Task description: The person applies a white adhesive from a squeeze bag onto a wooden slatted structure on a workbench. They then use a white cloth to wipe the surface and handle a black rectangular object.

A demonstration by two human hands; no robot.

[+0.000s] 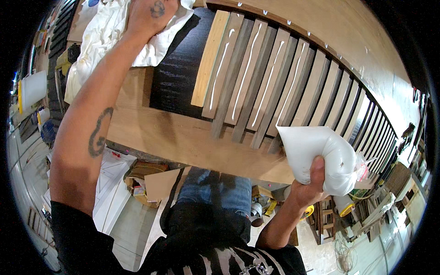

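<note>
Head view, lower centre of the frame: the person's dark printed shirt point(229, 256) and blue jeans point(220, 190) fill the nearest ground, with a concrete floor point(128, 233) and a cardboard box of scraps point(142, 176) to the left.

Lower right of centre: the right hand point(306, 185) is closed in a fist around the gathered neck of a white plastic glue bag point(318, 158). The bag is full and rounded, tilted toward the slats above it.

Centre of the frame: a light wooden workbench point(183, 137) runs across the picture. On it lies a dark panel point(176, 78), and a row of wooden slats point(275, 78) fans from centre to the right edge. Several slats near the centre carry white glue lines point(245, 68) along their length; the leftmost slat is pale and bare.

Upper left of the frame: the left forearm point(91, 114) extends upward. The left hand point(149, 16) presses palm-down on a white cloth point(110, 32) lying at the bench's far end; its fingers are cut off by the frame edge, so how far they are curled cannot be told.
</note>
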